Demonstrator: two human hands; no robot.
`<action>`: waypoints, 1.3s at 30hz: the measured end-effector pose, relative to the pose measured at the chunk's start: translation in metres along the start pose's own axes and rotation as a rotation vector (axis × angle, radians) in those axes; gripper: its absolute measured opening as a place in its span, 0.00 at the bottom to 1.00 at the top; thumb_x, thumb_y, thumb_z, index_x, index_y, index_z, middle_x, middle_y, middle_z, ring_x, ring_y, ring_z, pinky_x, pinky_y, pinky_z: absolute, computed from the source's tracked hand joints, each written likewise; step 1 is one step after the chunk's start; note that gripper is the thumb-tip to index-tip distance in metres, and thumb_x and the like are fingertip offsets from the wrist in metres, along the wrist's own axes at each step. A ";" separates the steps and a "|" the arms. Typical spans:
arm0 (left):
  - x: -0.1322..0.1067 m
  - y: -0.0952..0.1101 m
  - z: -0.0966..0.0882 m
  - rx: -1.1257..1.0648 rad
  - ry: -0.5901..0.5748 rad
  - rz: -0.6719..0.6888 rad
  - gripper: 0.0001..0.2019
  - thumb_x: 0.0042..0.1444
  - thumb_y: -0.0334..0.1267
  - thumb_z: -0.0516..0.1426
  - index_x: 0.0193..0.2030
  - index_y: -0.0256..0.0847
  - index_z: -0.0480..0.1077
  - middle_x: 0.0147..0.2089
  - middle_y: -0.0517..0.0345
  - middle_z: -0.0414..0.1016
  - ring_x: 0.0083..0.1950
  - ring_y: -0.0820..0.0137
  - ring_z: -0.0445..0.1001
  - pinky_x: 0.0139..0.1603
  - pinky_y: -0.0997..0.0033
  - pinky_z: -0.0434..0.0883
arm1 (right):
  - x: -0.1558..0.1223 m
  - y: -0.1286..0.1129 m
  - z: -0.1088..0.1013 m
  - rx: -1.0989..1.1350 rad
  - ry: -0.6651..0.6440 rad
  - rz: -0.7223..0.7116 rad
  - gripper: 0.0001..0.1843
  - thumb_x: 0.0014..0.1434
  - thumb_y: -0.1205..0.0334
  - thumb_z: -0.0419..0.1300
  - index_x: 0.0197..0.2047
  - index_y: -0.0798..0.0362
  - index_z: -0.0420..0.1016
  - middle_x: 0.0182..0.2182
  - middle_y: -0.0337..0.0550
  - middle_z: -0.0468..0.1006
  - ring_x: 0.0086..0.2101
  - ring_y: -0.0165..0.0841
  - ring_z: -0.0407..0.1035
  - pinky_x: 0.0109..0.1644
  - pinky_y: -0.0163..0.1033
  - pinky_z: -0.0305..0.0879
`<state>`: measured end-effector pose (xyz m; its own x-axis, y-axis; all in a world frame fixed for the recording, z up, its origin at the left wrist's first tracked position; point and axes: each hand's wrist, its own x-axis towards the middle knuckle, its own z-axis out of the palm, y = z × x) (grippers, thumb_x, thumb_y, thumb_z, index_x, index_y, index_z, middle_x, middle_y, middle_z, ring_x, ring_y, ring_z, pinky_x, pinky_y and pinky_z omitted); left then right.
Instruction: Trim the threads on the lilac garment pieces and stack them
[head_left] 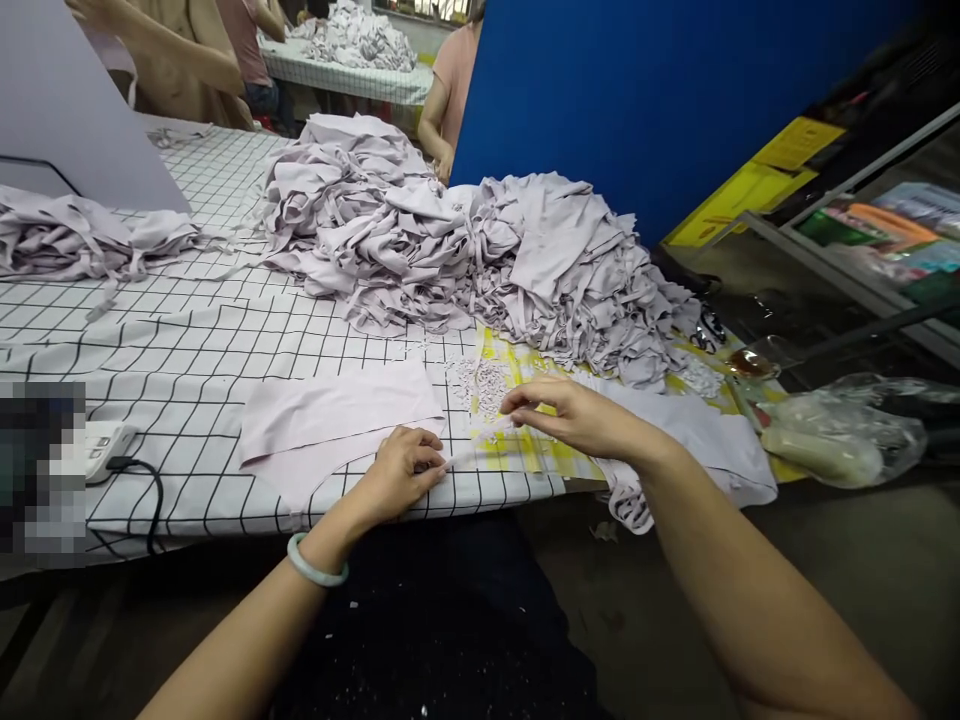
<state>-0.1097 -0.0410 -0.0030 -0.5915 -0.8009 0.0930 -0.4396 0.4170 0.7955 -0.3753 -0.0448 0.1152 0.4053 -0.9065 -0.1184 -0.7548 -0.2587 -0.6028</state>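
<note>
A pale lilac garment piece (337, 420) lies spread on the checked cloth near the front edge. My left hand (401, 472) rests at its right corner, thumb and forefinger pinched on a narrow pale fabric strip (471, 459) that runs to the right. Just above the yellow-and-white patch my right hand (566, 412) hovers with fingertips drawn together; whatever is between them is too small to tell. Close to those fingertips is a scatter of tiny pale scraps (484, 385). Beneath my right wrist, more lilac garment pieces (701, 440) lie at the edge, straps hanging down.
Large heaps of lilac garments (360, 220) cover the back of the checked table (247, 340). A blue panel (600, 110) stands behind. A white device with a black cable (105, 450) sits left. At right are a plastic bag (847, 435) and a shelf (862, 270). Other people work beyond.
</note>
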 end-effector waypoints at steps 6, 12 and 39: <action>0.035 0.049 -0.008 -0.402 0.085 -0.091 0.12 0.59 0.46 0.60 0.43 0.41 0.77 0.40 0.55 0.79 0.45 0.63 0.73 0.50 0.62 0.69 | 0.028 -0.022 0.005 0.020 -0.122 -0.185 0.10 0.65 0.58 0.57 0.40 0.50 0.80 0.35 0.43 0.80 0.40 0.37 0.71 0.50 0.45 0.63; 0.031 0.056 -0.003 -0.795 0.131 -0.255 0.14 0.59 0.48 0.60 0.33 0.39 0.78 0.39 0.53 0.81 0.40 0.66 0.75 0.44 0.67 0.72 | 0.011 -0.010 0.044 0.455 0.317 0.180 0.17 0.62 0.46 0.60 0.36 0.51 0.78 0.35 0.44 0.78 0.40 0.38 0.71 0.49 0.46 0.65; -0.012 0.038 -0.027 -0.810 0.188 -0.357 0.08 0.56 0.40 0.60 0.37 0.38 0.73 0.35 0.58 0.73 0.33 0.73 0.68 0.35 0.71 0.67 | 0.010 -0.058 0.113 0.855 0.115 0.269 0.15 0.62 0.49 0.60 0.40 0.51 0.79 0.25 0.36 0.73 0.23 0.26 0.62 0.27 0.33 0.58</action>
<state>-0.1005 -0.0271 0.0425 -0.3601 -0.9110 -0.2009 0.0767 -0.2435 0.9669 -0.2692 -0.0007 0.0604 0.1818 -0.9400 -0.2887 -0.1568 0.2621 -0.9522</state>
